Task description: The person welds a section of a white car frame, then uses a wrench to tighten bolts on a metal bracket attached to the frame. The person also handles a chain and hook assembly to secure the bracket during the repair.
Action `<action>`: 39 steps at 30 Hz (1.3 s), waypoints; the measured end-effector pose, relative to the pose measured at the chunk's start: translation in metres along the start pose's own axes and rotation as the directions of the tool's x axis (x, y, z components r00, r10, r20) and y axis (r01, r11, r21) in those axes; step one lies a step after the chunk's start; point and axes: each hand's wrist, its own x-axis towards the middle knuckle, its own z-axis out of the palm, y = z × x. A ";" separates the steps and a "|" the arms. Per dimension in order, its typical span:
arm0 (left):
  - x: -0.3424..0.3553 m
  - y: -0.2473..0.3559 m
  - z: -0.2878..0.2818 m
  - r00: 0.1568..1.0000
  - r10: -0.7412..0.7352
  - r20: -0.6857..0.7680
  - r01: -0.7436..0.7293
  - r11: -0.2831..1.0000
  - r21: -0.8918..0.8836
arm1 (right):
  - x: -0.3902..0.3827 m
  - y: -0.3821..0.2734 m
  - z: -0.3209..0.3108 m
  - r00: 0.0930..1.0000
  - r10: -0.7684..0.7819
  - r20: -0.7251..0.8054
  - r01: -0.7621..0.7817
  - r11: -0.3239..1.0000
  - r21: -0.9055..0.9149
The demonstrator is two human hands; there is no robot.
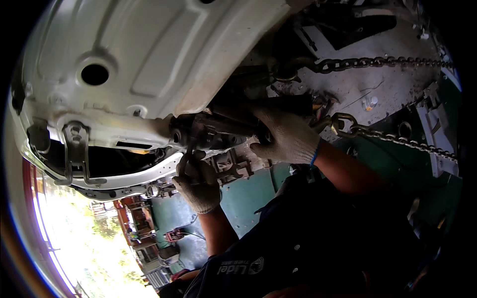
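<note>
My left hand [199, 187], in an off-white knit glove, is closed round a dark metal wrench [231, 172], whose open jaw sticks out to the right of the fingers. Another dark bar reaches up from the same hand toward a bolted, rusty metal clamp [223, 124] under the body panel's edge. Wearing a matching glove, my right hand [289, 138] is wrapped round the clamp's right part, its fingertips partly hidden in shadow. Close by the right wrist, a hook [324, 123] joins the clamp side to a chain [397, 140].
A pale car body panel [164, 54] with round holes fills the upper left, with a metal hinge bracket [76, 151] on its edge. A second chain [377, 63] with a hook stretches across the upper right. A shelf with tools [136, 221] stands on the green floor [248, 198].
</note>
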 end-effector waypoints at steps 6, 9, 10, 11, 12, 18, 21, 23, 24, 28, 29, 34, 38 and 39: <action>-0.030 -0.029 -0.006 0.977 0.171 -0.127 -0.134 0.958 0.254 | 0.025 0.001 0.002 0.981 0.106 0.160 -0.108 0.994 0.003; -0.052 -0.071 -0.012 0.991 0.124 -0.049 -0.119 0.989 0.092 | 0.026 -0.002 -0.001 0.979 0.106 0.173 -0.106 0.994 -0.011; -0.055 -0.084 -0.016 0.997 0.036 0.071 -0.045 0.991 0.130 | 0.027 -0.004 -0.004 0.973 0.121 0.196 -0.120 0.993 -0.020; -0.052 -0.096 -0.019 0.994 -0.049 0.099 0.037 0.992 0.124 | 0.029 -0.005 -0.006 0.958 0.168 0.232 -0.161 0.986 -0.048; -0.047 -0.105 -0.020 0.983 -0.115 0.142 0.097 0.987 0.127 | 0.030 -0.007 -0.009 0.953 0.173 0.249 -0.166 0.985 -0.047; 0.010 -0.113 0.003 0.995 0.102 -0.018 -0.084 0.902 0.424 | 0.036 -0.016 -0.012 0.927 0.221 0.304 -0.230 0.973 -0.005; 0.022 -0.095 0.011 0.959 0.242 0.147 -0.282 0.849 0.446 | 0.036 -0.018 -0.012 0.903 0.281 0.326 -0.316 0.947 0.056; 0.029 -0.082 0.011 0.932 0.275 0.236 -0.357 0.812 0.463 | 0.036 -0.018 -0.011 0.904 0.276 0.325 -0.307 0.951 0.045; 0.031 -0.078 0.009 0.917 0.295 0.269 -0.393 0.788 0.474 | 0.037 -0.017 -0.010 0.906 0.272 0.323 -0.299 0.954 0.037; 0.036 -0.076 0.010 0.900 0.308 0.308 -0.422 0.790 0.445 | 0.038 -0.009 -0.008 0.924 0.222 0.312 -0.248 0.968 0.047; 0.035 -0.080 0.014 0.925 0.252 0.286 -0.356 0.840 0.409 | 0.037 -0.006 -0.008 0.922 0.225 0.316 -0.251 0.967 0.045; 0.008 -0.106 0.050 0.954 -0.167 0.248 0.217 0.958 -0.188 | 0.038 0.000 -0.005 0.943 0.167 0.288 -0.208 0.971 0.120; -0.013 -0.087 0.067 0.799 -0.383 0.465 0.589 0.654 -0.474 | 0.040 -0.002 -0.005 0.940 0.177 0.293 -0.222 0.966 0.129; -0.018 -0.080 0.076 0.774 -0.371 0.513 0.624 0.585 -0.518 | 0.039 -0.003 -0.007 0.923 0.236 0.304 -0.272 0.959 0.080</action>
